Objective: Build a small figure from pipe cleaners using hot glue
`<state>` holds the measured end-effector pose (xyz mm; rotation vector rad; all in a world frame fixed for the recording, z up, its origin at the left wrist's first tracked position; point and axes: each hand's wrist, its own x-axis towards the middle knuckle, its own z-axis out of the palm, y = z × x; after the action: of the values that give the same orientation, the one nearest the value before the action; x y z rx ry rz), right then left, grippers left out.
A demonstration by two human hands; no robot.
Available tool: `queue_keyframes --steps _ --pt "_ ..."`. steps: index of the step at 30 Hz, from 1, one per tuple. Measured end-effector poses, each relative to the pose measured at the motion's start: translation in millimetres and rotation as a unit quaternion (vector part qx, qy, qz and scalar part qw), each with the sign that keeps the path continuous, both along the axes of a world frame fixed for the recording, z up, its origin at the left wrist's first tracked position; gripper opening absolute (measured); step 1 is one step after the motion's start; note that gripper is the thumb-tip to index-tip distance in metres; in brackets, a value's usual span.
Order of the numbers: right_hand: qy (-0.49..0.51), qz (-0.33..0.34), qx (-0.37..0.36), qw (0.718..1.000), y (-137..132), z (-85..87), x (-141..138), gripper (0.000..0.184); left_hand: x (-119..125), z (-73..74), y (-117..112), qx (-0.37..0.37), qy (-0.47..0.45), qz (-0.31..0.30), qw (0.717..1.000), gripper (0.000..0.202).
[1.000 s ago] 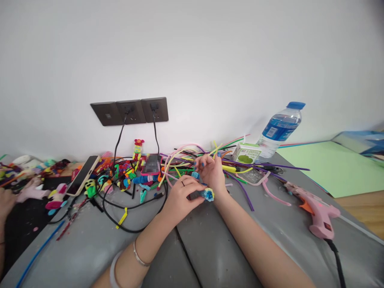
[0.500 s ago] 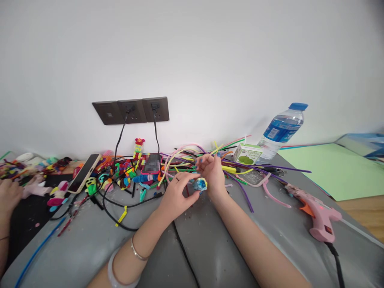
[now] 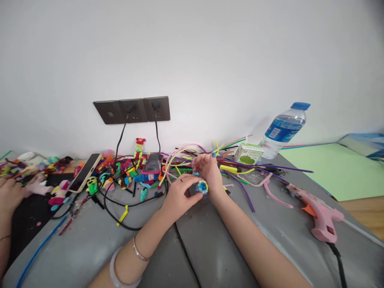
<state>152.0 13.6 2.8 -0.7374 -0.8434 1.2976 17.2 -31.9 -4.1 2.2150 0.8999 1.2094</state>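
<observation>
My left hand [image 3: 177, 196] and my right hand [image 3: 208, 172] meet over the grey table [image 3: 210, 248]. Between them sits a small blue, white and yellow fuzzy piece [image 3: 202, 187]. The thumb and fingers of my left hand pinch it from the left. My right hand curls round it from behind, its fingers bent, with a blue bit by the fingertips. Just beyond the hands lies a tangle of coloured pipe cleaners [image 3: 183, 158].
A pink glue gun [image 3: 318, 214] lies at the right, its black cord running off the front edge. A water bottle [image 3: 283, 130] and green juice carton [image 3: 248, 153] stand at the back. Phones [image 3: 84, 173], black cables [image 3: 120, 208] and small figures crowd the left, where another person's hand [image 3: 9, 194] rests.
My hands have shifted slightly and turned the fuzzy piece, so its round blue and yellow face shows. The person's hand at the left has moved a little.
</observation>
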Motion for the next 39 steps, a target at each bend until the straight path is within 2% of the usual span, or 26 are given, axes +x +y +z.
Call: queue_keyframes --steps 11,15,18,21,25,30,35,39 --pt "-0.011 -0.020 0.000 1.000 -6 4.9 -2 0.044 -3 5.4 5 -0.031 -0.033 0.032 0.998 0.028" --pt "-0.054 -0.022 0.001 0.998 -7 3.3 -4 0.037 -5 3.4 7 -0.056 -0.052 0.052 0.996 0.025" --pt "-0.108 -0.041 0.014 0.993 -7 1.0 -4 0.033 -6 1.4 9 -0.083 -0.059 0.042 0.994 0.035" --pt "-0.103 -0.052 0.015 0.993 -7 0.0 -3 0.032 -6 0.9 10 -0.092 -0.070 0.033 0.993 0.044" --pt "-0.084 -0.059 0.020 0.994 -6 0.7 -2 0.032 -5 3.8 8 -0.098 -0.064 0.033 0.993 0.033" --pt "-0.082 -0.053 0.016 0.995 -7 0.8 -3 0.031 -2 8.4 4 -0.160 -0.093 0.013 0.983 0.020" --pt "-0.070 -0.047 0.007 0.996 -7 0.2 -2 0.030 -2 7.0 7 -0.190 -0.131 -0.001 0.973 0.019" --pt "-0.063 -0.042 0.003 0.997 -6 0.2 -2 0.032 -3 6.9 11 -0.205 -0.132 0.013 0.970 0.017"
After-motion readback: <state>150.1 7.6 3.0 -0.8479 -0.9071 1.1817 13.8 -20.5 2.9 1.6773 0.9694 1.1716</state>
